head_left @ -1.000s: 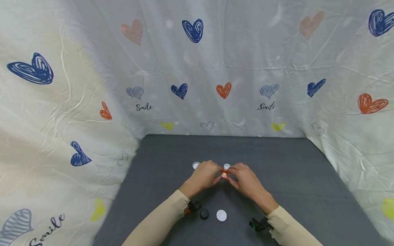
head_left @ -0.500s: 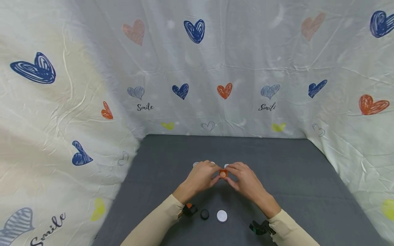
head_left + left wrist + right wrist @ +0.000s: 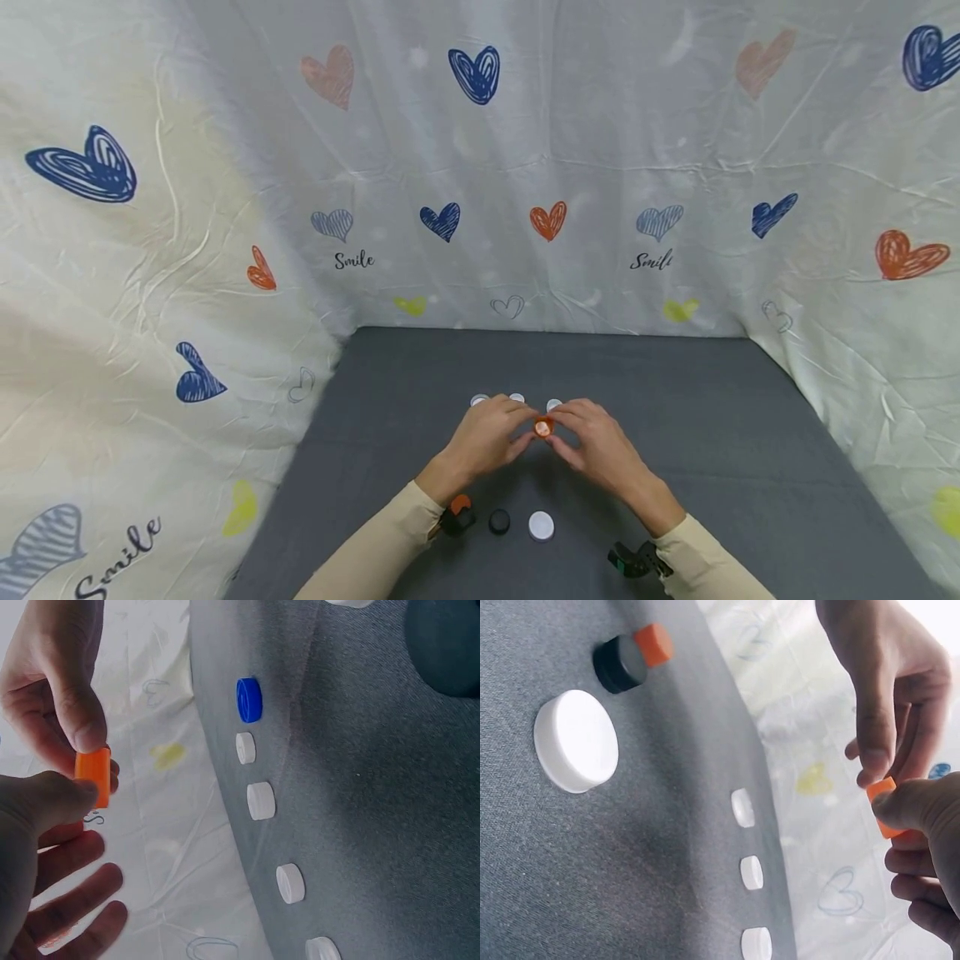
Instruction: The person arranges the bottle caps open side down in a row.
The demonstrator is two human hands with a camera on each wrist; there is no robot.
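Note:
An orange bottle cap is held off the table, its pale inside facing the head camera. My left hand pinches its left side between thumb and fingers. From the opposite side, my right hand grips it with thumb and fingertips. The left wrist view has the cap edge-on, a thumb at each end. In the right wrist view, the right thumb covers part of the cap. Behind the hands, white caps stand in a row on the table; a blue cap shows only in the left wrist view.
Closer to me on the grey cloth lie a large white cap and a black cap. Another orange cap is beside the black one, near my left wrist's camera. A heart-printed white curtain encloses the table's back and sides.
My left hand has shifted slightly left, uncovering another white cap in the back row. The orange cap has turned a little between the fingers. My right hand has barely moved.

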